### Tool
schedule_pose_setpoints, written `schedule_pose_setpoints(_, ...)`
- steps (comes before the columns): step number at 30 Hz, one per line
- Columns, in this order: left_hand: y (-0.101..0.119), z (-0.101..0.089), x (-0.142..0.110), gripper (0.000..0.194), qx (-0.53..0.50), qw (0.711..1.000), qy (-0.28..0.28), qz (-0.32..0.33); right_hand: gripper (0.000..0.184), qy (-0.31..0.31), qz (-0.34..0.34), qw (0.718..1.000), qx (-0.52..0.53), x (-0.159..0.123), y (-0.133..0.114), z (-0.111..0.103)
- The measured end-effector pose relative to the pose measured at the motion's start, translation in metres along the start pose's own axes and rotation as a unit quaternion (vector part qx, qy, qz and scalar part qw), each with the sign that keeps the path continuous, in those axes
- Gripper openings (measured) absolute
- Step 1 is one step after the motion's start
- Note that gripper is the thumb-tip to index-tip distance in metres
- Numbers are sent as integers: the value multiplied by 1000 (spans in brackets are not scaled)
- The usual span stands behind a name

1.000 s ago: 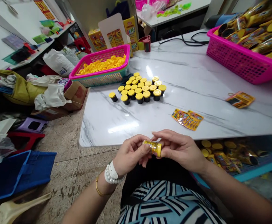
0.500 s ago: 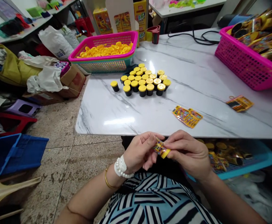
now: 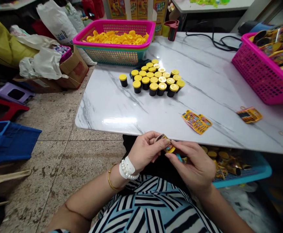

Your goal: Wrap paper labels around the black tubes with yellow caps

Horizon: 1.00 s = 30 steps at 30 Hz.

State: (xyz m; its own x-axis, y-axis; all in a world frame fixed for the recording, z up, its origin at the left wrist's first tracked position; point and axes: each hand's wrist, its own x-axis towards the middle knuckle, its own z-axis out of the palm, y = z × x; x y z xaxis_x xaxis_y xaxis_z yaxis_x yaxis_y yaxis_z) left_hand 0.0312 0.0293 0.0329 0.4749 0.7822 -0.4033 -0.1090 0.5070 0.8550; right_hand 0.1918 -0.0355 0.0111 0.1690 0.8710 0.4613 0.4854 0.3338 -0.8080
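In front of my body, just below the table edge, my left hand (image 3: 147, 147) grips a small cup with a yellow lid (image 3: 170, 149) and a printed wrapper sleeve around it. The fingertips of my right hand (image 3: 197, 165) pinch the lid end from the other side. On the white marbled table (image 3: 112, 106) beyond stands a cluster of black cups with yellow lids (image 3: 153, 87), and one such cup (image 3: 123, 81) is apart on its left. Flat printed sleeves (image 3: 197, 122) lie nearer to me, right of the cluster.
A pink basket (image 3: 114, 47) of yellow rings stands at the back left. Another pink basket (image 3: 258, 74), full of wrapped cups, is on the right. A banded sleeve bundle (image 3: 250, 115) lies near it. Below the table, a blue basket (image 3: 253, 176) holds more wrapped cups.
The cup has turned in my hands, so its dark end now shows beside my left fingers. My left thumb has moved onto the sleeve. The whole view has shifted slightly.
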Motion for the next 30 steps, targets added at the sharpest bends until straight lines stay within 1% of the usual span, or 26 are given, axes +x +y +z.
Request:
schedule_pose_setpoints(1,-1,0,1,40,-4,1000,-5,1,37,7,50,998,33,-2,0,3)
schedule_pose_setpoints(2,-2,-1,3,41,-8,1000,-11,-2,30,7,114,990,84,-4,0,7)
schedule_pose_setpoints(3,-3,-1,4,41,-12,1000,-20,-8,24,4,182,972,146,-5,0,11)
schedule_pose_setpoints(4,-4,-2,5,42,-15,999,-31,-16,19,-1,242,948,208,-6,1,15)
schedule_pose_setpoints(5,-4,-1,5,44,-17,999,-45,-24,16,-2,288,922,258,-7,3,19)
schedule_pose_setpoints(6,-5,-1,5,46,-19,998,-59,-28,16,-1,316,902,293,-8,4,21)
schedule_pose_setpoints(7,-5,0,4,47,-23,997,-70,-27,16,0,327,892,311,-9,6,21)
schedule_pose_setpoints(8,-5,1,3,49,-27,997,-76,-23,17,-3,327,890,319,-10,7,20)
schedule_pose_setpoints(9,-5,1,2,50,-30,997,-74,-19,19,-18,315,893,322,-11,8,17)
schedule_pose_setpoints(11,-6,2,0,51,-32,998,-50,-20,27,-73,271,907,316,-11,9,8)
schedule_pose_setpoints(13,-8,1,-1,52,-28,999,-21,-36,35,-122,205,935,262,-11,7,-2)
schedule_pose_setpoints(14,-9,1,-2,53,-25,999,-11,-43,40,-133,165,953,216,-10,6,-5)
schedule_pose_setpoints(16,-12,0,-2,54,-30,998,-11,-47,45,-120,84,982,119,-9,2,-8)
schedule_pose_setpoints(17,-12,0,-2,55,-43,998,-22,-48,46,-102,52,990,86,-9,0,-7)
schedule_pose_setpoints(18,-13,0,-2,55,-64,996,-42,-52,46,-82,33,994,67,-9,-1,-6)
schedule_pose_setpoints(20,-12,0,-3,53,-105,987,-96,-69,46,-47,19,997,55,-9,-2,-4)
schedule_pose_setpoints(22,-11,-1,-3,49,-121,980,-131,-84,46,-40,21,997,56,-11,-1,-3)
schedule_pose_setpoints(23,-11,-1,-3,47,-116,980,-134,-86,47,-44,19,997,56,-11,-1,-2)
schedule_pose_setpoints(25,-12,0,-3,46,-88,986,-117,-77,46,-44,-4,998,49,-13,0,-3)
schedule_pose_setpoints(28,-17,5,-2,49,-47,994,-75,-69,42,-29,-54,998,28,-13,0,-5)
schedule_pose_setpoints(30,-20,9,-1,51,-38,995,-53,-70,40,-31,-64,997,21,-12,-1,-7)
